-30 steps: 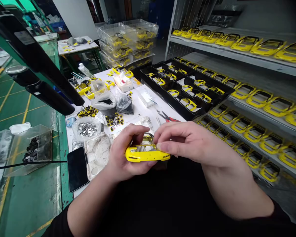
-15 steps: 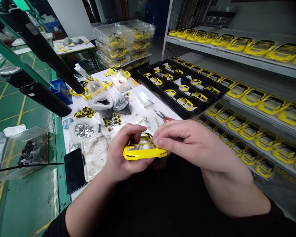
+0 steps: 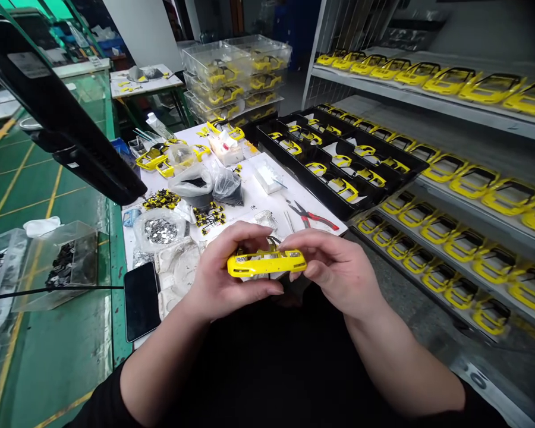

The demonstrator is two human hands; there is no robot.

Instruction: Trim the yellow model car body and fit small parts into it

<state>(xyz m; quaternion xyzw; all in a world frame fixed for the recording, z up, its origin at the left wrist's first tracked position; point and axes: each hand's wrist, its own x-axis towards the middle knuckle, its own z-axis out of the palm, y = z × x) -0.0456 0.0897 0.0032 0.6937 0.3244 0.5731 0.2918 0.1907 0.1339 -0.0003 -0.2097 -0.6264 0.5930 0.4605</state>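
Note:
In front of my chest I hold a yellow toy car body (image 3: 267, 266), its bumper end facing me and a small silvery piece showing at each end of its front. My left hand (image 3: 225, 267) grips its left end, thumb below and fingers above. At the opposite end, my right hand (image 3: 339, 267) has its fingers on top and its thumb by the corner. Beneath the car body lies a white moulded tray (image 3: 178, 267), partly hidden by my left hand. Red-handled pliers (image 3: 314, 219) and tweezers (image 3: 289, 221) lie beyond my right hand.
A bag of silvery pieces (image 3: 160, 230), small black-and-yellow parts (image 3: 209, 217) and a phone (image 3: 141, 302) lie on the table's left. A black divided tray (image 3: 312, 172) holds yellow bodies at the back. Racks (image 3: 428, 101) of yellow bodies stand to the right. A black lamp-like arm (image 3: 71, 119) hangs at upper left.
My right hand has shifted from pinching at the car body's right front to holding its right end. The silvery piece there now shows. The whole view has shifted slightly.

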